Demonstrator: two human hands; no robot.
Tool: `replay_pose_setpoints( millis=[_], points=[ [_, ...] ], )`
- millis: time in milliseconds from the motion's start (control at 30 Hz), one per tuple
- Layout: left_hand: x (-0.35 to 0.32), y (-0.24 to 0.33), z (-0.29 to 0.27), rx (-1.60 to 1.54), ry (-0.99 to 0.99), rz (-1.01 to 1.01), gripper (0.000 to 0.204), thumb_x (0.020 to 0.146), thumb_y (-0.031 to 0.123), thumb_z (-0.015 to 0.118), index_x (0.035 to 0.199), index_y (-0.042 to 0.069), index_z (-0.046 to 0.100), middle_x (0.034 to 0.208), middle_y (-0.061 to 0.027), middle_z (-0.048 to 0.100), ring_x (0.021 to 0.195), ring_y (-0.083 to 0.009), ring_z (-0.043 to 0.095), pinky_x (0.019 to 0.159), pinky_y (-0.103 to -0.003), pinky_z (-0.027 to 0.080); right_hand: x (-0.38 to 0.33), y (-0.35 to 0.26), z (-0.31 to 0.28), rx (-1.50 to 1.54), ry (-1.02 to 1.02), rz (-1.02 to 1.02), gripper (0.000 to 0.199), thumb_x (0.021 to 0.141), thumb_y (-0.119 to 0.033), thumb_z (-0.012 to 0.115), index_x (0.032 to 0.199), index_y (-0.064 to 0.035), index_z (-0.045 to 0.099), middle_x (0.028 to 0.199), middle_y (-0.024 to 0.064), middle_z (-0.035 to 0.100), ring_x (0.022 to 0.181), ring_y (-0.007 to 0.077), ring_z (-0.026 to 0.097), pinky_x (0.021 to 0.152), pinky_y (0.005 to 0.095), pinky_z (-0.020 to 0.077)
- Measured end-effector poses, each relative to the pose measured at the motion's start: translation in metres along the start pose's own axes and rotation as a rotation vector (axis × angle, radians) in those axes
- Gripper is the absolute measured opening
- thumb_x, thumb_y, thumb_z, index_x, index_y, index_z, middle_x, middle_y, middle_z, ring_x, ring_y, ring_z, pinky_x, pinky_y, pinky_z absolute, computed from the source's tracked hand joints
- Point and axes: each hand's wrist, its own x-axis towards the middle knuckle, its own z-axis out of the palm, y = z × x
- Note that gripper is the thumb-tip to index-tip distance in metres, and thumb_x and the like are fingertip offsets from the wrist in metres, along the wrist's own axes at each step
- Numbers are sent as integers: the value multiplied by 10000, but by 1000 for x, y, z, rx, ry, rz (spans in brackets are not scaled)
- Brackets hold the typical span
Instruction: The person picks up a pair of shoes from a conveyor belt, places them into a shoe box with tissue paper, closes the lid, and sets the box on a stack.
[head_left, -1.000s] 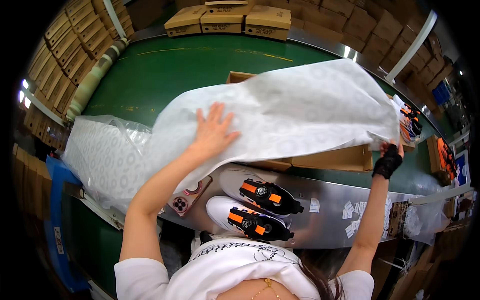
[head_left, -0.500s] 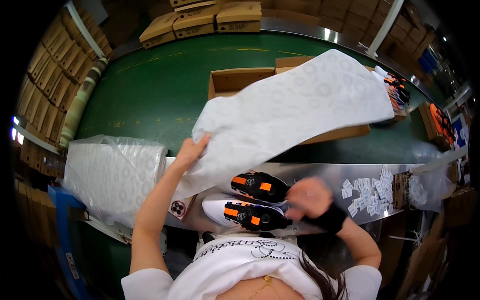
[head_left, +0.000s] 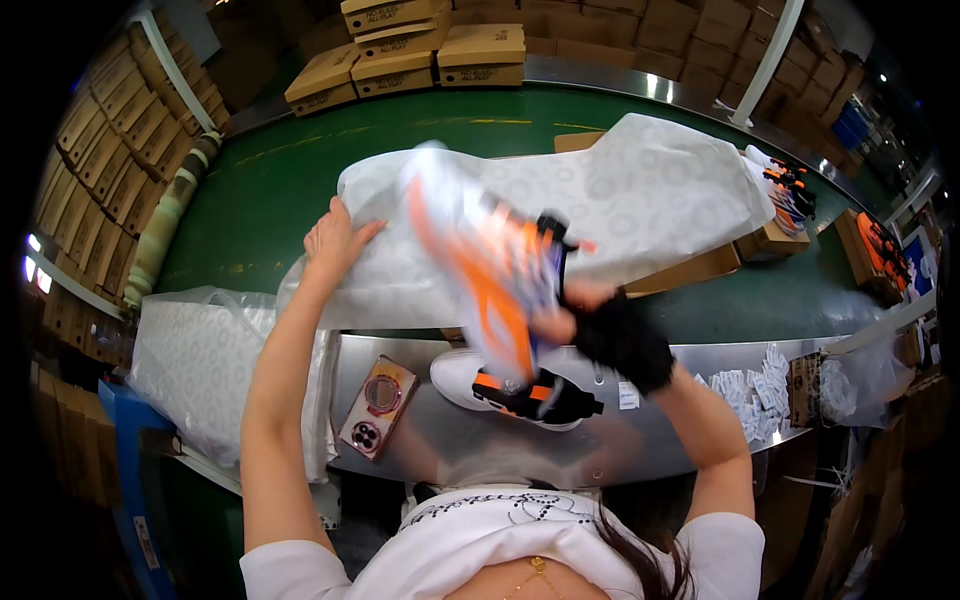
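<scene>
White-and-orange sneaker (head_left: 480,255), pretty motion-blurred, is gripped mid-frame by the right hand (head_left: 575,312), fingers closed on it, in front of some pale patterned paper (head_left: 660,200), while the left hand (head_left: 335,240) is held thumb-out at the paper's edge, left of centre, though whether any's pinched can't be told.

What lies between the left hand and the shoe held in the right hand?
In the head view, a stretch of patterned white paper lies between the left hand and the blurred shoe in the right hand.
</scene>
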Motion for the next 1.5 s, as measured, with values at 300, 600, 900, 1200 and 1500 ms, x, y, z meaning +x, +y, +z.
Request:
replay_pose_setpoints(
  millis=[300,600,900,1200,1500],
  points=[
    [21,110,-45,-74,140,455,612,653,480,676,1017,32,475,925,-166,601,867,-320,581,736,-432,432,115,110,50,-228,-29,228,365,684,-342,651,644,9,557,718,145,533,701,217,518,649,332,413],
    [-53,44,-127,-806,1117,403,248,809,140,538,1017,5,555,1113,-127,521,1022,-235,503,877,-316,388,61,106,-23,-1289,160,-107,439,666,-300,632,1048,-103,549,1150,217,460,1069,366,428,859,628,260],
    [-38,67,63,-1173,-287,164,605,778,302,599,1276,46,369,1335,-184,310,1224,-329,312,1008,-414,247,-3,77,-73,-858,460,-196,357,674,-112,640,1008,-21,556,1203,222,434,1047,369,459,878,404,392],
    [-21,118,97,394,-415,618,737,708,529,593,1304,167,356,1351,-211,266,1253,-330,264,959,-589,181,-108,87,-43,-586,137,-32,317,754,-96,610,1046,-20,515,1003,163,554,850,262,584,736,321,468],
    [-80,84,35,-722,-188,526,845,552,399,776,1226,33,422,1197,-189,469,1125,-288,451,944,-394,339,-129,117,-6,410,-12,751,463,843,-270,548,1220,-46,400,870,91,602,635,172,609,573,265,497]
  ],
)
